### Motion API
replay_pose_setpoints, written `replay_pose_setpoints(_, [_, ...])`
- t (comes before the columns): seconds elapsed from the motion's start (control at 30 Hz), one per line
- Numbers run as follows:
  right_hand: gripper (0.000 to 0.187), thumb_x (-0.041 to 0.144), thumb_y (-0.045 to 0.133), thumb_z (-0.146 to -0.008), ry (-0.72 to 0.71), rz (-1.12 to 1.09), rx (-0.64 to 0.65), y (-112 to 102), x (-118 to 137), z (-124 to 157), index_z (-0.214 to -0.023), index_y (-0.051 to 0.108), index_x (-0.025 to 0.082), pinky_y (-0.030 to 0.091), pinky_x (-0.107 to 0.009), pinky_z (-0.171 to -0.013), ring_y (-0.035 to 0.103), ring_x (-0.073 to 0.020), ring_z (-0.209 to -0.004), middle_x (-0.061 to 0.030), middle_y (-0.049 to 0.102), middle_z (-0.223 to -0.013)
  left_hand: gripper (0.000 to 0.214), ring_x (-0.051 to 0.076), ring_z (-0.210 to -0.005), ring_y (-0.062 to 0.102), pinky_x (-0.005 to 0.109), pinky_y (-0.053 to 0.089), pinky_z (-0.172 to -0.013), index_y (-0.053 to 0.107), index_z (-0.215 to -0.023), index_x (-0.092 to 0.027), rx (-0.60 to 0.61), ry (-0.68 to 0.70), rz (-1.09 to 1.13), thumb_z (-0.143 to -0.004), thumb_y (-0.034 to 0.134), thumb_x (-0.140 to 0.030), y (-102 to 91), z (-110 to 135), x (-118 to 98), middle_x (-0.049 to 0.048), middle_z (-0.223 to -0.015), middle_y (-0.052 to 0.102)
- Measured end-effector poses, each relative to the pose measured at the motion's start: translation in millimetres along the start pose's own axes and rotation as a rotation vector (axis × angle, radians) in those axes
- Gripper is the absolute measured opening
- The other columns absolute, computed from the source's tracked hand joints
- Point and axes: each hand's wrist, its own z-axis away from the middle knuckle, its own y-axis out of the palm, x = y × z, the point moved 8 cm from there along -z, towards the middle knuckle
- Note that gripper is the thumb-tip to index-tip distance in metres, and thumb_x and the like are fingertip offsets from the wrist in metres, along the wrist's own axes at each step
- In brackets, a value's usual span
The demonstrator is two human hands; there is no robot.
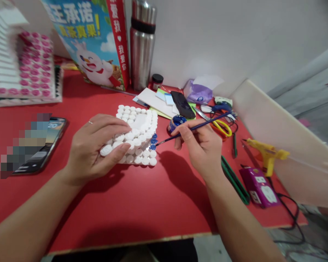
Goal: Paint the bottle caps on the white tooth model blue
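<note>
A white craft piece [136,137] covered in rows of small round white discs lies on the red table. A few discs [153,141] at its right edge are blue. My left hand [98,145] grips the piece from the left, thumb in front and fingers over the top. In my right hand [199,142] is a thin dark-blue paintbrush [202,124], pinched between thumb and fingers, its tip close to the blue discs; whether it touches them I cannot tell. Just behind my right fingers stands an open jar of blue paint [176,123].
A phone [50,145] lies at the left. Behind are a picture bag [90,43], a steel flask [143,47] and a pink-and-white disc-covered piece [35,69]. Yellow-handled scissors [222,127], a glue gun [269,154], a purple box [259,187] and a green cutter [235,180] lie at right.
</note>
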Motion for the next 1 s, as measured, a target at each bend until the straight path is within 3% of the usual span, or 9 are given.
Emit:
replay_pose_setpoints(0.73, [0.020, 0.031, 0.065, -0.107, 0.012, 0.005, 0.005, 2.3, -5.1, -0.4, -0.093, 0.072, 0.020, 0.054, -0.027, -0.061, 0.067, -0.0103, -0.055, 0.0045, 0.070, -0.064, 0.020, 0.030, -0.106, 0.074, 0.050, 0.060, -0.093, 0.069, -0.118, -0.031, 0.010, -0.021, -0.024, -0.100, 0.063, -0.033, 0.1, -1.0, -0.3, 0.0068, -0.114, 0.077])
replay_pose_setpoints(1.0, [0.019, 0.029, 0.064, -0.108, -0.009, -0.053, 0.030, 6.4, 6.2, 3.4, -0.094, 0.073, 0.019, 0.055, -0.027, -0.060, 0.068, -0.0104, -0.056, 0.0035, 0.069, -0.066, 0.020, 0.030, -0.105, 0.074, 0.052, 0.061, -0.093, 0.071, -0.117, -0.033, 0.015, -0.042, -0.016, -0.100, 0.062, -0.037, -0.1, -1.1, 1.5, 0.0062, -0.114, 0.077])
